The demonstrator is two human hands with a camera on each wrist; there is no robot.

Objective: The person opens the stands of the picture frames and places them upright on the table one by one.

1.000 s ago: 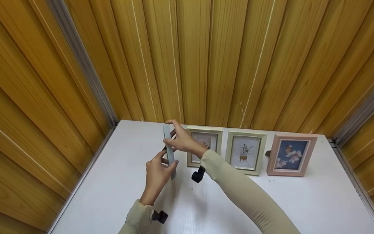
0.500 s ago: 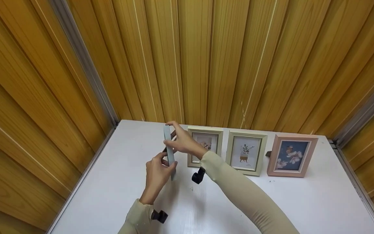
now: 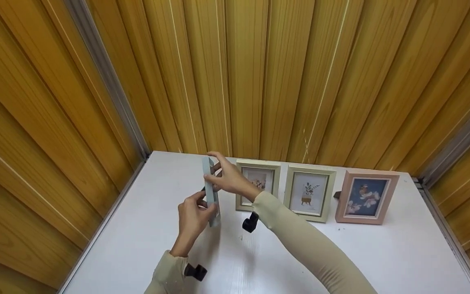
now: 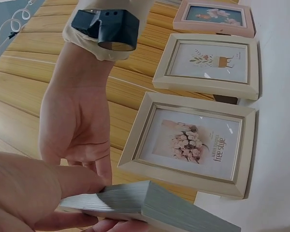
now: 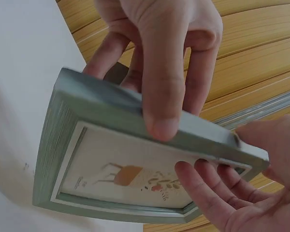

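A grey-green picture frame (image 3: 209, 194) stands upright between my two hands, seen nearly edge-on in the head view. My left hand (image 3: 193, 216) grips its near, lower part, with the thumb along the side edge and the fingers behind the back. Higher up, my right hand (image 3: 231, 176) holds the far part, thumb on the edge and fingers reaching over the front. In the right wrist view the frame (image 5: 106, 104) shows a potted-plant picture, and several right-hand fingertips (image 5: 186, 169) lie at its front. A dark piece (image 5: 117, 73) shows behind it, partly hidden by left-hand fingers.
Right of my hands, two cream frames (image 3: 238, 204) (image 3: 331, 196) and a pink frame (image 3: 341, 204) stand in a row on the white table (image 3: 276, 257). Wood-panelled walls (image 3: 243, 81) rise behind and at both sides. A white cable (image 4: 12, 24) hangs in the left wrist view.
The held picture frame has turned a little, so more of its front shows. My left hand has shifted slightly left with its lower end; my right hand has barely moved.
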